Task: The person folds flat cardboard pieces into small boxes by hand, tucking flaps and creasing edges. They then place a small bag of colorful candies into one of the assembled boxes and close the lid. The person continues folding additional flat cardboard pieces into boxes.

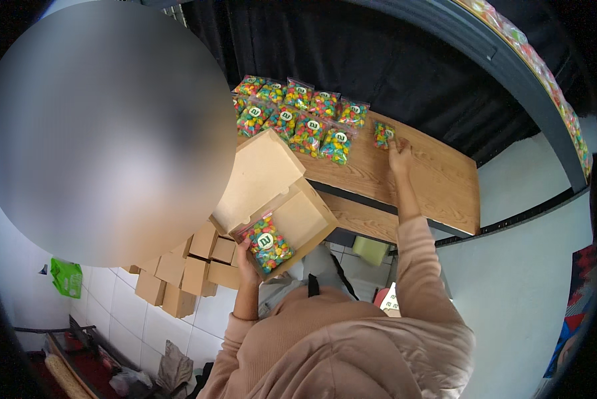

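My left hand [246, 258] grips the side of an open cardboard box [310, 211], its lid folded back toward the shelf. Inside the box, at its left end, lies a clear bag of multicoloured candy [272, 247] with a round white label; the box's right part shows bare cardboard. Out over the wooden shelf, my right hand [399, 158] is stretched forward, fingers closed at the right edge of another candy bag [382, 135]. That bag is apart from several similar candy bags [307, 135] lying in rows to its left.
Several closed cardboard boxes [199, 276] are stacked on the tiled floor [129, 306] to the left. A lower wooden shelf [358, 216] runs beneath the upper one. Overhead at right curves a dark shelf edge [511, 66]. A large blurred disc covers the upper left.
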The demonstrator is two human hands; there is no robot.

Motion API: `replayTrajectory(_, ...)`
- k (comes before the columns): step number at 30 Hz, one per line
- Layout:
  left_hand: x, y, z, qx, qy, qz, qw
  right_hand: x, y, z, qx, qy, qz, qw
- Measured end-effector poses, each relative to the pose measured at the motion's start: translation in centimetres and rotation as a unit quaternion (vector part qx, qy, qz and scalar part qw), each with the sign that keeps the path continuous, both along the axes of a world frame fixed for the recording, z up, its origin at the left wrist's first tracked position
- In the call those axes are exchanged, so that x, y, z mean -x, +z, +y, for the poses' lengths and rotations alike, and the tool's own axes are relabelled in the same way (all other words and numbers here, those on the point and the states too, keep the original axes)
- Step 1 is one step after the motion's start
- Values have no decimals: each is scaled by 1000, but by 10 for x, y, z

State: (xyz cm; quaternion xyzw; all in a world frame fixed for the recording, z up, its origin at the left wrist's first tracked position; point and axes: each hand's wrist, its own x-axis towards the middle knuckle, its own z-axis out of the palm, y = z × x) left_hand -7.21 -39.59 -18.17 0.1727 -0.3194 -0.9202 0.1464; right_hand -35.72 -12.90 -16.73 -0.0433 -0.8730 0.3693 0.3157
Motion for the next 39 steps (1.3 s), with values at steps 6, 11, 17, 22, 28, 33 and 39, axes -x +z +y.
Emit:
replayTrajectory(6, -6, -5, -9, 31, 18, -51, 998, 93, -45, 33, 2, -35, -172, 984)
replayTrajectory(11, -8, -9, -10, -1, 36, -49, 998, 75, -11, 17, 252, 175, -250, 918)
replayTrajectory(17, -2, -2, -5, 21, 29, -82, 996, 14, 16, 12, 397, 181, -75, 897)
replayTrajectory(22, 4, -7, -4, 1, 30, -48, 998, -90, 67, -66, 204, 473, -139, 846)
replayTrajectory(28, 9, -27, 0, 36, 72, -35, 996, -148, 53, -121, 41, 502, -146, 851)
replayTrajectory(33, 6, -15, 2, 26, 55, -36, 998, -163, 50, -131, -29, 495, -113, 861)
replayTrajectory(39, -1, -29, 0, 8, 44, -2, 999, -177, 47, -130, -178, 419, -8, 891)
